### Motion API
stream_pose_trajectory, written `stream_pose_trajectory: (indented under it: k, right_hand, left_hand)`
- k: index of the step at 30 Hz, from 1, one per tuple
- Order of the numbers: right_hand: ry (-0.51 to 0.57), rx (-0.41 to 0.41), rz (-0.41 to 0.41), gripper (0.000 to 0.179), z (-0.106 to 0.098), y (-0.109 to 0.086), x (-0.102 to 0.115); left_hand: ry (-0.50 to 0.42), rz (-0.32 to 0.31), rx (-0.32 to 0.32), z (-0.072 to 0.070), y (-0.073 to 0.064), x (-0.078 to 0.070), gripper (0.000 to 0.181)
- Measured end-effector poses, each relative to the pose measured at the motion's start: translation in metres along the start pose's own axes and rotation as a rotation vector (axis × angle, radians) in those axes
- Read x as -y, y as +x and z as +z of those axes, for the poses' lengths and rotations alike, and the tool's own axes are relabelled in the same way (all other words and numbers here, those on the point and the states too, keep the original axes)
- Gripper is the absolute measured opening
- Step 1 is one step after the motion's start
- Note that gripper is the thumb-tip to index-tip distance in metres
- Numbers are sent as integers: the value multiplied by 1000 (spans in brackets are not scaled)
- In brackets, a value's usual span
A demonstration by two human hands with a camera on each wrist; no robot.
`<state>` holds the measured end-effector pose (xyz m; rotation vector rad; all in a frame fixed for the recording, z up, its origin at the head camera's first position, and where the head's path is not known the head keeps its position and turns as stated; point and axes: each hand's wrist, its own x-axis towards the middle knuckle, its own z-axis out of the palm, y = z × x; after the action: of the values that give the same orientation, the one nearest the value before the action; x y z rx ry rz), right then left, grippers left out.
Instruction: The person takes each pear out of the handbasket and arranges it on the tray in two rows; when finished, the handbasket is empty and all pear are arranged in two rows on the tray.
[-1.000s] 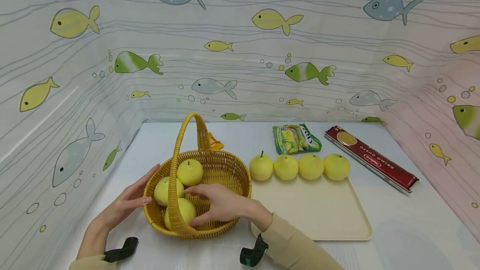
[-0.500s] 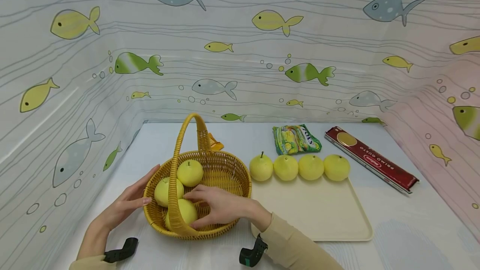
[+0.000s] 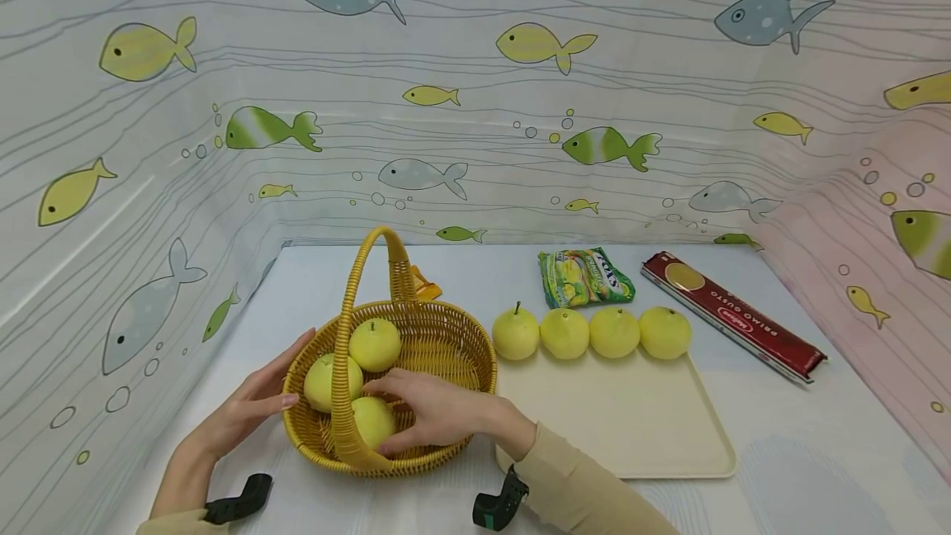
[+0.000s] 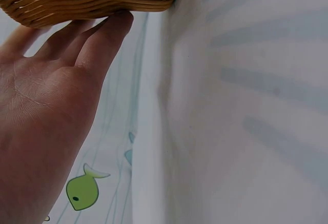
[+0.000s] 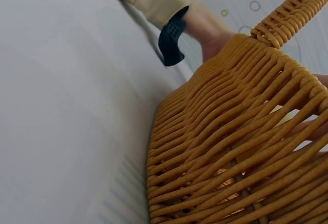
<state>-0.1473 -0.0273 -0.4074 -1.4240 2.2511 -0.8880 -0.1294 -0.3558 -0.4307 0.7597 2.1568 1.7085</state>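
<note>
A yellow wicker basket (image 3: 438, 347) with a tall handle stands left of centre, holding three yellow-green pears. My right hand (image 3: 449, 411) reaches over its right rim, thumb and fingers around the front pear (image 3: 376, 421). The other two, a left pear (image 3: 319, 384) and a back pear (image 3: 375, 344), lie beside it. My left hand (image 3: 248, 404) rests against the basket's left side, its thumb at the rim. In the left wrist view the left hand's straight fingers (image 4: 105, 42) touch the wicker. Wicker hides most of the right hand in the right wrist view.
A cream tray (image 3: 624, 428) lies to the right, with a row of several pears (image 3: 565, 333) along its back edge. Behind stand a green candy bag (image 3: 585, 277) and a red pasta packet (image 3: 731, 316). An orange object (image 3: 426, 284) shows behind the basket.
The front pear has shifted slightly to the right in the basket, toward my right palm. Both hands and the basket stay nearly where they were.
</note>
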Motion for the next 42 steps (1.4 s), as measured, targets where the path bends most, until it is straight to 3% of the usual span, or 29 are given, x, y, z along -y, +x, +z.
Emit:
stream_pose_trajectory:
  k: [12,19,27,42]
  right_hand:
    - [10,-26,-6,60,1,1,-2]
    - [-77,-28,0,65,0,1,-2]
    - [-40,-32,-3,63,1,2,-4]
    - [-69,-33,-10,64,0,2,-1]
  left_hand:
    - [14,-4,-6,0,1,0,77]
    - [9,6,0,-1,1,1,78]
    - [1,2,1,0,1,1,77]
    - [7,10,-4,0,0,1,77]
